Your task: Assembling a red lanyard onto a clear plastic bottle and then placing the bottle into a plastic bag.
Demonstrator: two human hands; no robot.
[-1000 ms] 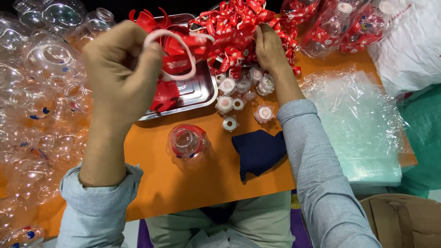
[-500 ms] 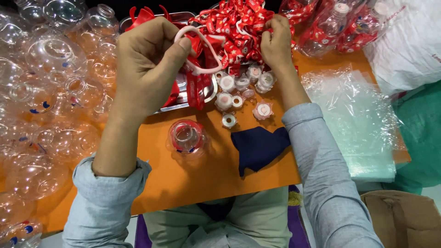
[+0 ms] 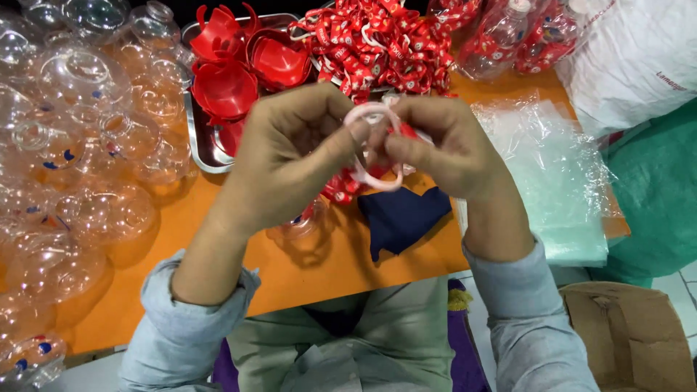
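1. Both hands meet above the orange table [image 3: 181, 290]: your left hand [image 3: 290, 156] pinches the pale pink ring [image 3: 374, 149] at its upper left, and your right hand [image 3: 446, 149] is closed on the ring's right side together with a bit of red printed ribbon [image 3: 406, 132].
2. Judge the ring light and springy, a thin loop that bends easily; grip it on the rim with fingertips, not across the middle.
3. Expect the ribbon to be limp and slippery, so keep it trapped under the thumb.
4. Mind the crowding: clear plastic bottles [image 3: 80, 167] pack the left, the metal tray [image 3: 200, 141] with red caps [image 3: 225, 87] sits just beyond your hands, and the ribbon pile [image 3: 377, 43] lies behind.
5. Open table shows only near you, beside the dark blue cloth [image 3: 403, 218].
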